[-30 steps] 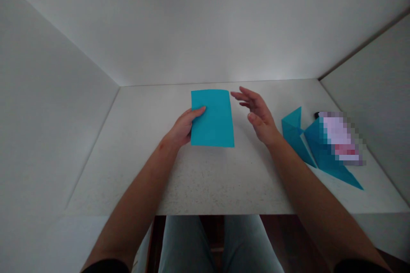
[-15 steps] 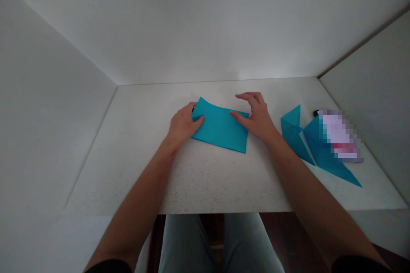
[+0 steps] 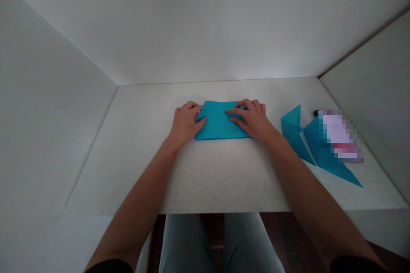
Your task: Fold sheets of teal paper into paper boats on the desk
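A folded sheet of blue paper [image 3: 218, 121] lies on the white table, its long edge roughly level with the table's front. At the paper's left end, my left hand [image 3: 187, 121] grips it, the thumb on top and the other fingers round the left edge, partly hidden. My right hand [image 3: 253, 119] rests over the right end, covering that edge. Its thumb and fingers are apart and lie on the paper's upper face.
To the right, a blue folded-paper shape [image 3: 296, 136] with pointed wings lies on the table [image 3: 134, 158]. A pixelated pinkish flat object [image 3: 341, 136] lies beside and partly over it. White walls enclose the table at the back and sides.
The paper has turned so its near edge runs level, and it lies flatter. My right hand has come down from above the right edge onto the paper. My left hand has shifted slightly right.
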The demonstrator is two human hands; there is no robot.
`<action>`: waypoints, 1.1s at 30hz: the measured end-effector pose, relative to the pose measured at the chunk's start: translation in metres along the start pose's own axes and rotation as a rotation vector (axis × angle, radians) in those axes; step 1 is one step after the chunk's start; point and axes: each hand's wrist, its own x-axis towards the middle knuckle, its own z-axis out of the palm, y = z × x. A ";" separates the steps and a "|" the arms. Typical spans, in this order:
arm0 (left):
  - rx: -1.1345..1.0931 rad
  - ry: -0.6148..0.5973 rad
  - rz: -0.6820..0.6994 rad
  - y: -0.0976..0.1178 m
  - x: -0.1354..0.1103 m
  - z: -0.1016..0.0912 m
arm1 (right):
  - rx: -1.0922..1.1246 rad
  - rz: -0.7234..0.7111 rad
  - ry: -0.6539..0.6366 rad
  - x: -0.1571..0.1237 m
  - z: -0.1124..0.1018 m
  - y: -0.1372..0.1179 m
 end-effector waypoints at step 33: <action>0.094 -0.138 0.303 -0.002 -0.007 0.011 | -0.001 -0.034 -0.126 0.003 0.007 -0.029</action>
